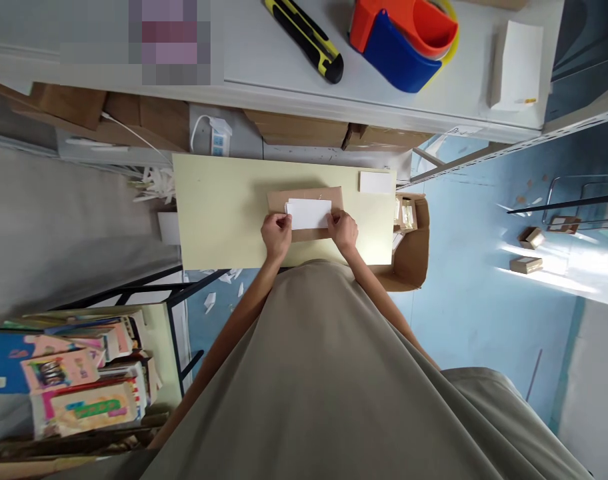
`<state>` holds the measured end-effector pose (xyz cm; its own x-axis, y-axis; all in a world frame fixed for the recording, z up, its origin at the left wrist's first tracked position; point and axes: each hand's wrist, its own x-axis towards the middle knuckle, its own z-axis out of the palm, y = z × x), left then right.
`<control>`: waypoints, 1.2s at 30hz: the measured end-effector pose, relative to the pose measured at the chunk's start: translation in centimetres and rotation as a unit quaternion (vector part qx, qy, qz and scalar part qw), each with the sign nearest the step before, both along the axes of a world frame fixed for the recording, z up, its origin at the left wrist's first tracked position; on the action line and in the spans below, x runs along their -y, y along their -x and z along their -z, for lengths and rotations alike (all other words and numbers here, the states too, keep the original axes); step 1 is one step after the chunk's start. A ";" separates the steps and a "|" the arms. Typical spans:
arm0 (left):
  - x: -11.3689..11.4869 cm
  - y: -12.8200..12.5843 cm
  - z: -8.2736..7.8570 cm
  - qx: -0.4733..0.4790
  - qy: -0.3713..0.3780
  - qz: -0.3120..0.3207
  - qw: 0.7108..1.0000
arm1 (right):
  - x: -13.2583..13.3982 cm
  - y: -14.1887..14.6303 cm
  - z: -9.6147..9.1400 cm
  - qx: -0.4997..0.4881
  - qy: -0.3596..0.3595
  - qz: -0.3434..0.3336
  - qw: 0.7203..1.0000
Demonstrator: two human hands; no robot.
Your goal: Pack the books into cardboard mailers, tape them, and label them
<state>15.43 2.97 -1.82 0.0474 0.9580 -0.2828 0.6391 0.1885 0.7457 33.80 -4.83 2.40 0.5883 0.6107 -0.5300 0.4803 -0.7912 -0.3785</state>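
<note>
A brown cardboard piece [309, 197] lies flat on the pale yellow table [219, 213]. On top of it rests a white rectangular sheet [309, 213]. My left hand [277, 235] pinches the sheet's left end, fingers closed on it. At the sheet's right end, my right hand [343, 230] grips it the same way. Both hands sit at the near edge of the cardboard.
A small white card [377, 182] lies at the table's far right. An open cardboard box [409, 233] stands right of the table. The shelf above holds a yellow-black utility knife [307, 37], an orange-blue tape dispenser [404, 37] and a white box [517, 63]. Colourful books [79, 387] are stacked at lower left.
</note>
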 end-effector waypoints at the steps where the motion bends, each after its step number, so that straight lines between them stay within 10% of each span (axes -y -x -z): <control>1: 0.0 -0.1 0.0 -0.002 0.002 -0.001 1.000 | 0.1 -0.1 -0.2 -0.003 0.001 0.002 1.000; 19: 0.3 -0.1 -0.7 0.047 0.021 0.002 0.999 | -4.6 -3.9 -0.5 -0.042 0.049 -0.177 0.982; 36: -0.4 0.8 -1.2 0.016 0.029 0.079 0.996 | -7.5 3.2 0.0 -0.012 0.022 -0.209 0.978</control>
